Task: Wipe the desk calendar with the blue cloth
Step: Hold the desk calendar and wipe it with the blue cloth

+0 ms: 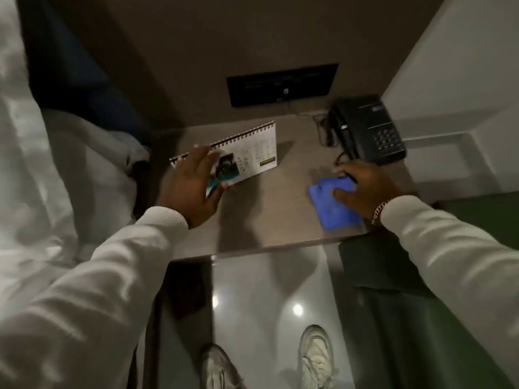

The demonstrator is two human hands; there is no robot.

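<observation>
Dim room, brown wall panel behind, glossy floor below, white bedding [42, 136] crowding in at left. Small wooden desk [280, 220] is carrying a black phone [368, 130] with tangled cords at back right. Desk calendar [252, 153], spiral-bound, is standing tilted at back left. Left hand [191, 186] is gripping its near left corner, fingers spread over the face. Blue cloth [334, 209] is lying flat near the front right edge, well apart from the calendar. Right hand [365, 189] is pressing flat on it, fingers spread, not yet bunching it. Risks, as a judgement: the calendar folding or sliding under wiping pressure if the grip slips; the cloth snagging the phone cord just beside it.
</observation>
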